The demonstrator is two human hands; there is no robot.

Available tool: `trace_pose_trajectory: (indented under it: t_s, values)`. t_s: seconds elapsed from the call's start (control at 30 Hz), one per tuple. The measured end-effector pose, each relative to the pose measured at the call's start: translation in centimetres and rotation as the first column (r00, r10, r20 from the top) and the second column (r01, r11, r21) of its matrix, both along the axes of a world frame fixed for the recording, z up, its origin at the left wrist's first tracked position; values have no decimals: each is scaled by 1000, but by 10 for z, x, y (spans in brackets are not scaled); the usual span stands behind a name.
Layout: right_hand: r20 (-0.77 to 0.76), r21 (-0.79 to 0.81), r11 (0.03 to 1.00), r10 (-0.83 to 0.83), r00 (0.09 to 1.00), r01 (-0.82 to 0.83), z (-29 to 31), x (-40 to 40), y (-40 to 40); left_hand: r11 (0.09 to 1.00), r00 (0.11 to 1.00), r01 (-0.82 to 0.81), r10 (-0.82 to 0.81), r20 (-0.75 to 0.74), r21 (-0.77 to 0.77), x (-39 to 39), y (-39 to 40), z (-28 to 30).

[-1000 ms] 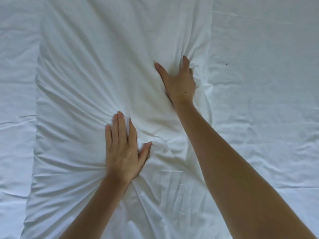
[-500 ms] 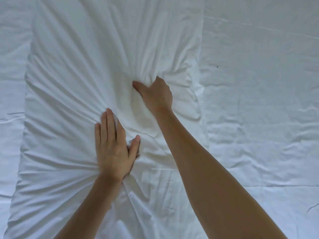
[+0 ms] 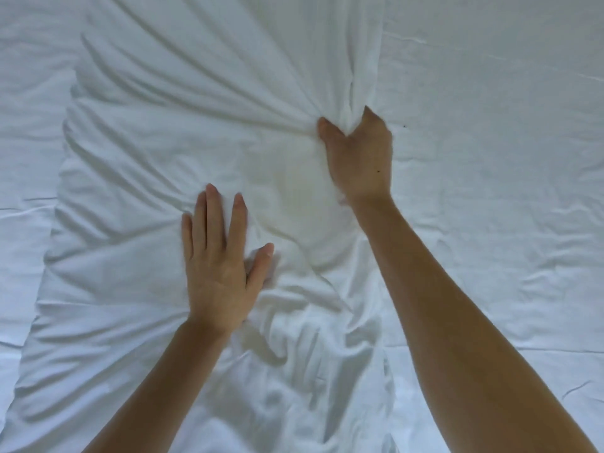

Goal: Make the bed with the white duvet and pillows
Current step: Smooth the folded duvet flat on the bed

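A white pillow [image 3: 157, 158] in a creased white case lies lengthwise across the middle and left of the view. My left hand [image 3: 219, 266] presses flat on its centre, fingers straight and slightly spread. My right hand [image 3: 359, 158] grips a bunched fold of the pillowcase near the pillow's right edge, thumb and fingers curled round the cloth. Creases radiate from that grip across the pillow's top. The pillow's near end runs out of view at the bottom.
A white bed sheet [image 3: 490, 191] with shallow wrinkles covers everything right of the pillow. More white sheet [image 3: 23, 142] shows along the left edge. A tiny dark speck [image 3: 404, 126] sits on the sheet beside my right hand.
My right hand moved right, from the pillow's middle to its right edge, and now bunches the pillowcase there. My left hand stays pressed on the pillow.
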State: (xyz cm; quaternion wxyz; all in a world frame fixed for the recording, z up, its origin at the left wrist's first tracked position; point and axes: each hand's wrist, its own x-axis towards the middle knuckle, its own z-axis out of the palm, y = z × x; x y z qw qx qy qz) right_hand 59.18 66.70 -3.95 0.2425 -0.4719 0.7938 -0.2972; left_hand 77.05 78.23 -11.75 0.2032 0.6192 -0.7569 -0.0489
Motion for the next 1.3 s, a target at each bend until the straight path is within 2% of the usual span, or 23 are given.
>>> trace_pose_trajectory:
  t_s: [0.07,0.13,0.2,0.23,0.27,0.3,0.37,0.47,0.57,0.67,0.73,0.83,0.9,0.93,0.97,1.03,1.1,1.17,1.23,1.3]
  values:
    - [-73,-70,997,-21,997,16,19,-24,1,998,999,21,-23,-23,-60,-24,-2,21]
    - [-90,-49,996,-73,993,69,11,-39,3,996,997,78,-79,-23,-43,-48,-6,29]
    - [-85,196,978,-59,995,75,-21,-42,8,990,990,117,-122,67,75,-59,-10,14]
    - [7,352,935,-62,998,56,-38,-43,13,983,981,117,-137,140,142,-59,-10,2]
    - [170,447,894,-111,979,24,-53,-45,20,973,970,106,-147,195,207,-56,-9,-9]
    - [348,472,881,-189,918,3,-65,-49,25,960,961,97,-159,226,262,-52,-9,-18]
    - [540,424,906,-244,806,-10,-73,-56,35,945,951,98,-181,249,312,-49,-11,-23]
    - [602,358,933,-201,773,-36,-75,-54,70,939,971,120,-178,158,323,-53,-5,-12]
    - [480,352,934,-125,869,-61,-70,-35,108,919,997,41,-10,-81,391,-58,13,4]
    - [267,284,948,66,961,-144,-59,-11,126,844,947,-49,209,-243,535,-77,14,39]
    - [230,152,964,180,956,-218,-48,6,133,816,947,-90,247,-204,571,-93,-4,58]
    - [192,49,947,304,933,-318,-31,12,138,815,980,-122,190,-62,566,-100,-49,76]
    - [288,43,922,358,888,-385,-23,7,143,815,990,-137,127,56,563,-88,-76,79]
    - [393,32,918,351,850,-395,-20,3,145,807,991,-132,102,85,575,-82,-85,81]
    - [506,6,930,313,803,-366,-17,0,145,798,993,-119,84,86,591,-77,-89,85]
    - [702,-58,977,187,687,-207,-15,-6,137,815,996,-86,68,53,572,-71,-90,96]
    - [776,-46,999,54,629,-28,-12,-10,118,857,996,-89,83,33,508,-66,-90,111]
    - [720,24,999,-36,693,27,-19,-9,93,889,994,-109,109,26,445,-58,-90,132]
    - [624,138,987,-23,781,-81,-32,1,70,914,989,-144,137,46,379,-51,-91,145]
    - [663,242,952,-22,748,-187,-38,14,53,923,986,-164,155,55,347,-50,-89,143]
